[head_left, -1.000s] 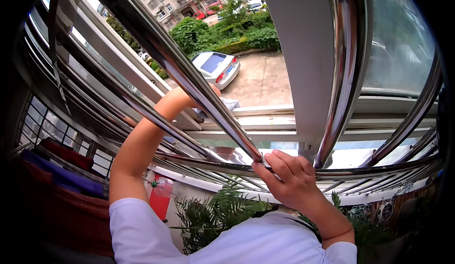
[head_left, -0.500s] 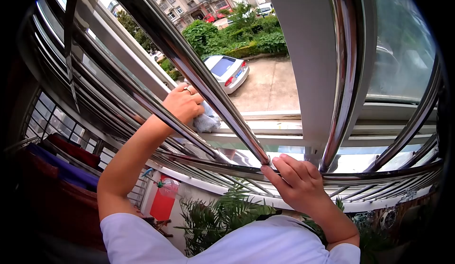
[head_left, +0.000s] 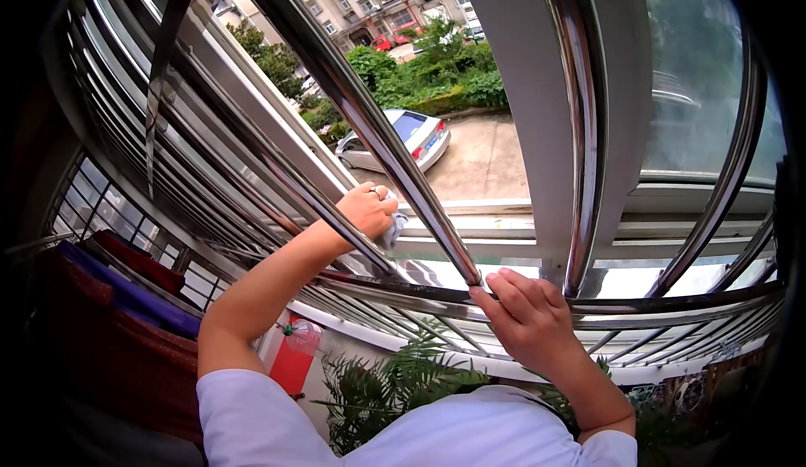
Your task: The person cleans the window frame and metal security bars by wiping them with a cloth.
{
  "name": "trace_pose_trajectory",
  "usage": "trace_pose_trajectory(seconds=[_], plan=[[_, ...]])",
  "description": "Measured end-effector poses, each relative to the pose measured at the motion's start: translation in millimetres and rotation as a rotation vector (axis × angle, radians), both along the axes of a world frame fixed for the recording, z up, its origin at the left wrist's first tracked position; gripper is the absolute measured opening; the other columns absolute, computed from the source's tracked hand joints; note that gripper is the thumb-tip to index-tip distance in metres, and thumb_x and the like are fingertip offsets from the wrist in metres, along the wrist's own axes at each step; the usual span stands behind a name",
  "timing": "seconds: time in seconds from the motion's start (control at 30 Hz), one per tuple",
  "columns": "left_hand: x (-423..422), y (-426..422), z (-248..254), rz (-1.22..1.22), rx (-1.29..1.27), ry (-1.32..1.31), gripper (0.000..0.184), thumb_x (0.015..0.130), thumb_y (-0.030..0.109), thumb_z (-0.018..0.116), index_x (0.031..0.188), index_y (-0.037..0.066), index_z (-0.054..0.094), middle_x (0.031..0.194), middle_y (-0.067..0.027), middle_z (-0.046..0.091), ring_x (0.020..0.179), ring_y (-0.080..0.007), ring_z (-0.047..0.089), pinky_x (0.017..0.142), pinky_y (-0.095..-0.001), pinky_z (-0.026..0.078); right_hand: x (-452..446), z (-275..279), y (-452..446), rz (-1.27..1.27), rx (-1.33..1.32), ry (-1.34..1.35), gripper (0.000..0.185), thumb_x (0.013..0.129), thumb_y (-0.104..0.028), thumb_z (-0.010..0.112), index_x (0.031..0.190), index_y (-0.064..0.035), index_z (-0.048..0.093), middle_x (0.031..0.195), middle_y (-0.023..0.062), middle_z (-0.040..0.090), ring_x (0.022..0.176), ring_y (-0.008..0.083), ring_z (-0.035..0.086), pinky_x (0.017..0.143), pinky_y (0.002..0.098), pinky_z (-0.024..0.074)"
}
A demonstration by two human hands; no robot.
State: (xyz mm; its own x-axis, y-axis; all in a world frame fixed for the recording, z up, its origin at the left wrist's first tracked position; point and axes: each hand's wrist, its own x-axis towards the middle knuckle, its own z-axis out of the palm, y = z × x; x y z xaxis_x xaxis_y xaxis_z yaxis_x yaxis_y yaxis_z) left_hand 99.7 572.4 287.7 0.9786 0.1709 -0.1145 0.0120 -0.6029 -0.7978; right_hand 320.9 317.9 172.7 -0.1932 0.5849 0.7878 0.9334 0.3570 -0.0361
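My left hand [head_left: 368, 210] reaches between two metal bars and is closed on a greyish cloth [head_left: 394, 229], beside the window frame and above the sill track [head_left: 491, 222]. A ring shows on one finger. My right hand [head_left: 525, 307] rests on the horizontal metal rail [head_left: 625, 306], its fingers curled over it near the foot of an upright bar [head_left: 424, 190]. The fingertips are partly hidden behind the rail, and nothing else shows in this hand.
More bars [head_left: 579, 131] cross the view. The glass pane [head_left: 697, 89] is at the right. Below are a leafy plant [head_left: 378, 383], a clear plastic bottle [head_left: 302, 335] and a red panel [head_left: 290, 368]. Dark red and purple cloths [head_left: 126, 286] hang at the left. A car [head_left: 403, 140] stands outside.
My left hand has come down and nearer along the window frame with the cloth. The right hand stays on the rail. The view has shifted slightly.
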Motion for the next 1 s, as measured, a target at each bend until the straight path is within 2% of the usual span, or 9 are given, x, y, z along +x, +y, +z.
trace_pose_trajectory(seconds=[0.1,0.27,0.37,0.53,0.63,0.7,0.77,0.9,1.0], plan=[[-4,2,19,0.003,-0.182,-0.017,0.010,0.070,0.019,0.058,0.064,0.017,0.065,0.078,0.0016,0.055,0.089,-0.0155,0.054,0.085,-0.0293,0.036,0,2,-1,0.007,-0.009,0.011,0.035,0.080,-0.014,0.057,0.115,-0.0150,0.062,0.117,0.0012,0.056,0.114,0.0149,0.053,0.095,0.0300,0.0336],[0,-23,101,0.142,0.050,-0.256,0.009,0.068,0.017,0.058,0.068,0.015,0.067,0.077,0.0002,0.054,0.087,-0.0166,0.053,0.086,-0.0306,0.036,-2,4,-1,0.016,-0.017,0.039,0.034,0.079,-0.013,0.058,0.113,-0.0149,0.063,0.116,0.0006,0.057,0.114,0.0146,0.053,0.095,0.0297,0.0342],[1,-19,78,0.031,0.096,-0.165,0.010,0.069,0.016,0.057,0.068,0.015,0.067,0.079,0.0000,0.055,0.089,-0.0171,0.053,0.087,-0.0307,0.037,-3,5,-2,0.010,-0.019,0.049,0.033,0.079,-0.012,0.059,0.111,-0.0148,0.063,0.114,0.0002,0.058,0.113,0.0149,0.054,0.095,0.0298,0.0345],[7,-11,-11,-0.001,-0.079,-0.058,0.015,0.073,0.019,0.056,0.062,0.016,0.065,0.079,0.0022,0.057,0.093,-0.0160,0.054,0.088,-0.0299,0.036,-3,5,-2,0.008,-0.003,0.066,0.033,0.079,-0.011,0.059,0.111,-0.0148,0.064,0.113,-0.0003,0.059,0.112,0.0145,0.054,0.094,0.0299,0.0346],[2,-7,17,0.127,-0.171,-0.101,0.013,0.073,0.018,0.057,0.064,0.016,0.065,0.077,0.0016,0.056,0.091,-0.0160,0.055,0.088,-0.0313,0.035,-2,6,-2,0.013,-0.016,0.054,0.033,0.079,-0.011,0.059,0.111,-0.0150,0.064,0.113,-0.0001,0.059,0.112,0.0145,0.054,0.094,0.0300,0.0343],[3,-12,53,0.172,-0.030,-0.110,0.011,0.072,0.016,0.057,0.064,0.016,0.065,0.077,0.0012,0.055,0.090,-0.0165,0.054,0.089,-0.0321,0.034,-2,7,-1,0.010,-0.019,0.052,0.033,0.078,-0.011,0.059,0.111,-0.0150,0.064,0.113,0.0001,0.059,0.112,0.0145,0.054,0.094,0.0300,0.0341],[-2,-24,96,0.085,0.092,-0.359,0.011,0.073,0.015,0.056,0.065,0.015,0.064,0.079,0.0004,0.056,0.091,-0.0167,0.054,0.091,-0.0318,0.034,-3,7,-4,0.019,-0.026,0.052,0.033,0.078,-0.011,0.060,0.110,-0.0149,0.064,0.113,0.0002,0.059,0.112,0.0145,0.054,0.095,0.0300,0.0339],[-6,-25,69,0.013,0.163,-0.275,0.010,0.072,0.011,0.055,0.065,0.010,0.062,0.081,-0.0007,0.054,0.092,-0.0166,0.053,0.091,-0.0300,0.035,-6,9,-1,0.013,-0.020,0.082,0.030,0.077,-0.011,0.063,0.107,-0.0148,0.067,0.112,0.0007,0.060,0.109,0.0157,0.056,0.090,0.0312,0.0382],[-15,-24,54,0.055,0.200,-0.208,0.014,0.073,0.014,0.056,0.080,0.008,0.067,0.089,-0.0014,0.057,0.097,-0.0170,0.053,0.093,-0.0316,0.036,-6,9,-2,0.004,-0.004,0.067,0.029,0.078,-0.012,0.064,0.107,-0.0156,0.067,0.111,0.0006,0.060,0.109,0.0156,0.056,0.090,0.0311,0.0382]])
